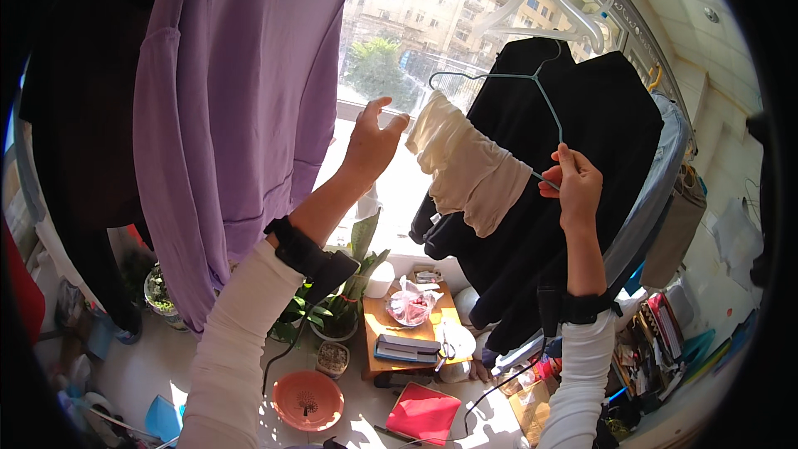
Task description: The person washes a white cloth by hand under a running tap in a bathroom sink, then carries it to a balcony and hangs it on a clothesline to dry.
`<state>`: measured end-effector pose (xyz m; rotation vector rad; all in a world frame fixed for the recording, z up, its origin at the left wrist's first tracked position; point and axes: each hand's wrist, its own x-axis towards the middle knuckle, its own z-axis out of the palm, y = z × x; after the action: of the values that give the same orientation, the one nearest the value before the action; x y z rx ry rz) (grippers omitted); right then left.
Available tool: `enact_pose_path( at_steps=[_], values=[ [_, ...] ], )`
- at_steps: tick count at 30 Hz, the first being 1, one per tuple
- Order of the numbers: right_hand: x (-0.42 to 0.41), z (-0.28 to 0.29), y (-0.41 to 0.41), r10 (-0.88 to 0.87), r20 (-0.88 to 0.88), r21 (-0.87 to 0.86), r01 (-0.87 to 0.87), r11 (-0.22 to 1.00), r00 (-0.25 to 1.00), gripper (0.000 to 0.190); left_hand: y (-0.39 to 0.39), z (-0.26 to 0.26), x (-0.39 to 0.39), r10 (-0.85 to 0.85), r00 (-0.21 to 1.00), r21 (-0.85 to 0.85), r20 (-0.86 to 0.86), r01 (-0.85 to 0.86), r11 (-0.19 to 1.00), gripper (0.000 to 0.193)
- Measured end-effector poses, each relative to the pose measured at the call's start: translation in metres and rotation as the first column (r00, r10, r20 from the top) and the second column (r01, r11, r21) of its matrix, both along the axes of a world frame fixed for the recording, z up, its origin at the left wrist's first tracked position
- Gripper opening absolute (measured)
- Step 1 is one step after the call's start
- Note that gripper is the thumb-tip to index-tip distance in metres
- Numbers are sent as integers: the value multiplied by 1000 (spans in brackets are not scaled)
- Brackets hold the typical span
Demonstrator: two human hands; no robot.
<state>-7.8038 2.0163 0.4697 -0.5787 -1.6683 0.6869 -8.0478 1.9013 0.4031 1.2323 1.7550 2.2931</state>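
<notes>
My right hand (580, 184) grips the lower right corner of a teal wire clothes hanger (499, 76). A cream cloth garment (477, 168) is folded over the hanger's bottom bar in loose creases. Just left of the cloth, my left hand (377, 143) is raised with thumb and fingers apart and nothing in it. The hanger is tilted, and its hook points up in front of a black garment (561, 100). A lilac long-sleeved top (249, 75) hangs to the left of my left hand.
White plastic hangers (561, 6) hang above, before the window. Below are a wooden stool (399, 362) bearing scissors (445, 352) and a bagged bowl (411, 305), potted plants (340, 312), an orange basin (308, 399) and a red cloth item (424, 413). Jeans (667, 131) hang at right.
</notes>
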Motion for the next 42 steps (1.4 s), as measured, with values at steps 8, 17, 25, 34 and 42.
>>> enact_pose_path(
  at_steps=[8,17,25,34,42],
  values=[
    [37,-68,-1,82,7,78,-83,994,997,27,-21,-141,67,-389,441,170,809,458,872,77],
    [78,-128,-41,314,5,-73,-313,947,949,26,-66,-218,184,-640,261,530,723,384,756,46],
    [105,-187,-92,469,-12,-182,-463,868,883,20,-154,-278,231,-283,264,218,922,248,944,57],
    [113,-235,-154,704,312,-237,-665,708,639,18,-420,-377,237,403,170,-405,899,-27,914,71],
    [23,-288,-305,931,187,-509,-780,364,313,21,-617,-368,326,591,27,-512,806,-468,720,50]
  ],
)
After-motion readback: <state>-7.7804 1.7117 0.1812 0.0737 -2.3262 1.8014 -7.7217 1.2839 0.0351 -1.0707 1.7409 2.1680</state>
